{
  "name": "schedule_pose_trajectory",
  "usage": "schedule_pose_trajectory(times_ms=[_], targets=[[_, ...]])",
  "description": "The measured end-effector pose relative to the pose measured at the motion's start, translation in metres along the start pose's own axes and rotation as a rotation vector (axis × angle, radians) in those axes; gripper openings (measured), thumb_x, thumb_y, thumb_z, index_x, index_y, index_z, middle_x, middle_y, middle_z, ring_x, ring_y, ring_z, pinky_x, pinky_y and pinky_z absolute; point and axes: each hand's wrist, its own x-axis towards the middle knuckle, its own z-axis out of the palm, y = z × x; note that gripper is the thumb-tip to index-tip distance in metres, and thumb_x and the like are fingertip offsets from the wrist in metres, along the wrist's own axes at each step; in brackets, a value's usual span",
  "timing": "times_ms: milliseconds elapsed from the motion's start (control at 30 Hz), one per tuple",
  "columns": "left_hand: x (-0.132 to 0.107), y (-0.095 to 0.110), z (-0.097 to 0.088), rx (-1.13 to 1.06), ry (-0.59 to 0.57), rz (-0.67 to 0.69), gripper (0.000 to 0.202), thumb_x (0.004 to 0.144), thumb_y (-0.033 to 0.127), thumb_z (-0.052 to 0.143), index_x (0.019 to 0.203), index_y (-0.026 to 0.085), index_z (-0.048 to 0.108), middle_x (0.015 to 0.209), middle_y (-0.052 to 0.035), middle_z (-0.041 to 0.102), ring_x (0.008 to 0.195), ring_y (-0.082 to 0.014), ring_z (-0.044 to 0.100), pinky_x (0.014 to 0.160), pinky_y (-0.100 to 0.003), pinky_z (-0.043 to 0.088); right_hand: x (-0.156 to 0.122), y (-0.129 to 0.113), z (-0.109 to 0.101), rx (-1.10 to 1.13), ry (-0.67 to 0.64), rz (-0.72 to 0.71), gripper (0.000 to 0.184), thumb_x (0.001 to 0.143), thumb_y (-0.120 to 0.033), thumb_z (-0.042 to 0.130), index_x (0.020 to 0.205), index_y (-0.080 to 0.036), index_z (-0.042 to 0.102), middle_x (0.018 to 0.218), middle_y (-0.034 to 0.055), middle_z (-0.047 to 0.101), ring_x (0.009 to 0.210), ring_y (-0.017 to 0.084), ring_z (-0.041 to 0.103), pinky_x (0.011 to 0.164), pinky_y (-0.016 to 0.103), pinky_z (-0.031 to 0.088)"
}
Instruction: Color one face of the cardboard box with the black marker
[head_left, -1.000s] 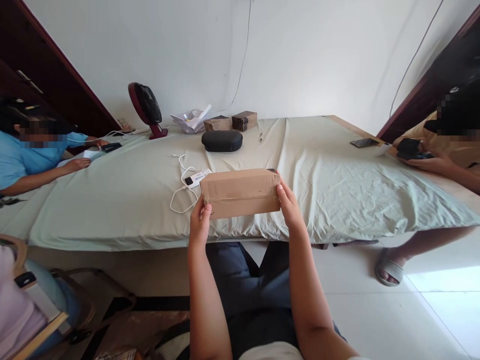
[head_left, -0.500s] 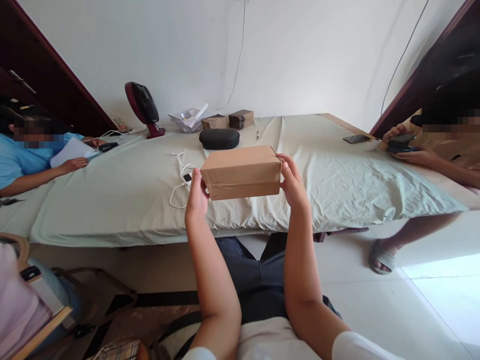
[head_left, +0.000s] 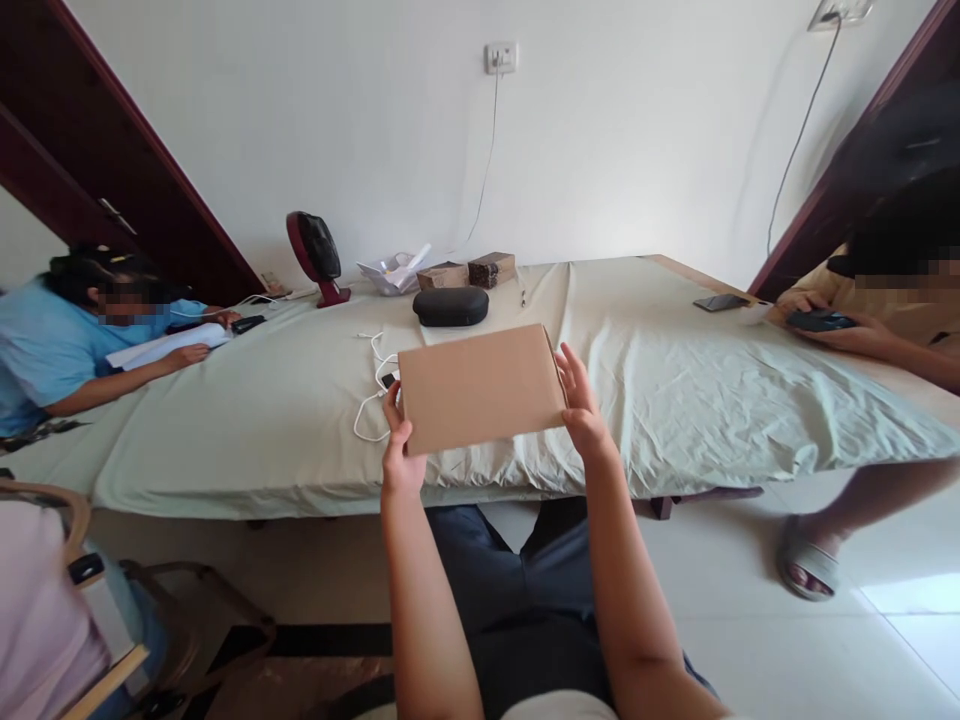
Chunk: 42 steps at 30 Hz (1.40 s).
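I hold a plain brown cardboard box (head_left: 480, 388) in the air over the near edge of the cloth-covered table (head_left: 675, 380). Its broad face is tilted toward me. My left hand (head_left: 400, 448) grips its left end, thumb on the front. At the box's right end my right hand (head_left: 580, 412) presses with its fingers partly spread along the edge. Behind the box lie a white cable (head_left: 369, 405) and a small device, mostly hidden.
On the table further back sit a black oval case (head_left: 450, 306), two small brown boxes (head_left: 469, 272), a white tray (head_left: 388, 272) and a red fan (head_left: 318, 256). One person (head_left: 60, 335) sits at the left, another person's hand (head_left: 825, 325) holds a phone at the right. A chair (head_left: 112, 620) stands lower left.
I have turned the box so its broad face points at me instead of its narrow taped side. The view has tipped up, showing a wall socket.
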Motion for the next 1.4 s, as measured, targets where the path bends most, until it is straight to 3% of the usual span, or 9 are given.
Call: schedule_pose_trajectory(times_ms=[133,333,467,700,833,933,1033,1200,1400], targets=[[-0.008,-0.004,-0.015,0.051,0.014,-0.219,0.094,0.076,0.049,0.081,0.161,0.033,0.043,0.145,-0.0106,0.065,0.138,-0.0343,0.061,0.110,-0.045,0.054,-0.008,0.006,-0.003,0.068,-0.034,-0.045,0.121,0.068,-0.085,0.076,0.169,-0.040,0.028,0.177,0.0048,0.034,0.168,0.038,0.021,0.134,0.058,0.027],[-0.007,-0.016,-0.020,0.120,-0.201,0.112,0.133,0.061,0.039,0.095,0.171,0.043,0.019,0.162,-0.0074,0.051,0.143,-0.0327,0.057,0.120,-0.046,0.047,-0.022,0.013,-0.020,0.066,-0.110,0.106,0.117,0.075,-0.075,0.080,0.172,-0.040,0.024,0.180,0.0023,0.031,0.169,0.038,0.019,0.135,0.059,0.025],[-0.008,-0.012,-0.020,0.256,-0.331,0.136,0.134,0.069,0.041,0.093,0.172,0.045,0.008,0.175,-0.0078,0.033,0.156,-0.0333,0.044,0.130,-0.049,0.036,-0.030,0.021,-0.036,-0.025,-0.147,0.174,0.126,0.071,-0.078,0.081,0.174,-0.038,0.021,0.182,0.0003,0.026,0.170,0.039,0.018,0.137,0.056,0.024],[-0.008,-0.011,-0.019,0.308,-0.356,0.197,0.131,0.072,0.046,0.091,0.172,0.045,0.005,0.171,-0.0089,0.040,0.152,-0.0326,0.050,0.127,-0.052,0.041,-0.031,0.024,-0.035,0.016,-0.091,0.112,0.127,0.077,-0.074,0.082,0.176,-0.037,0.010,0.178,0.0055,0.035,0.169,0.036,0.024,0.137,0.054,0.023],[-0.007,-0.013,-0.021,0.455,-0.431,-0.009,0.124,0.079,0.049,0.088,0.173,0.038,0.008,0.173,-0.0117,0.039,0.159,-0.0350,0.043,0.131,-0.056,0.036,-0.030,0.018,-0.032,0.079,0.000,0.075,0.132,0.078,-0.076,0.079,0.175,-0.039,-0.002,0.175,0.0070,0.040,0.163,0.037,0.038,0.133,0.060,0.033],[-0.006,-0.016,-0.023,0.728,-0.522,-0.247,0.116,0.078,0.048,0.090,0.172,0.039,0.022,0.182,-0.0096,0.019,0.170,-0.0387,0.016,0.136,-0.063,0.018,-0.031,0.004,-0.036,-0.002,0.069,-0.043,0.140,0.073,-0.073,0.086,0.175,-0.040,-0.004,0.173,0.0078,0.041,0.159,0.037,0.044,0.133,0.060,0.034],[-0.006,-0.020,-0.017,0.799,-0.586,-0.302,0.124,0.079,0.047,0.090,0.173,0.046,0.008,0.185,-0.0040,0.003,0.171,-0.0365,0.004,0.136,-0.064,0.013,-0.032,-0.013,-0.043,-0.155,0.009,-0.093,0.145,0.070,-0.071,0.090,0.175,-0.038,-0.004,0.170,0.0102,0.042,0.158,0.038,0.043,0.133,0.059,0.033],[-0.004,-0.024,0.003,0.760,-0.623,-0.142,0.138,0.073,0.037,0.094,0.173,0.041,-0.001,0.183,-0.0114,0.007,0.170,-0.0382,0.015,0.134,-0.058,0.027,-0.036,-0.031,-0.044,-0.234,-0.103,-0.118,0.136,0.073,-0.068,0.089,0.175,-0.045,0.001,0.177,0.0038,0.032,0.163,0.040,0.035,0.135,0.061,0.029],[-0.004,-0.016,0.004,0.957,-0.423,0.179,0.133,0.067,0.025,0.095,0.171,0.041,0.014,0.169,-0.0141,0.021,0.165,-0.0403,0.026,0.132,-0.060,0.032,-0.037,-0.036,-0.047,-0.288,-0.155,-0.036,0.086,0.089,-0.061,0.077,0.166,-0.044,0.042,0.184,-0.0038,0.013,0.171,0.038,0.009,0.138,0.059,0.016]])
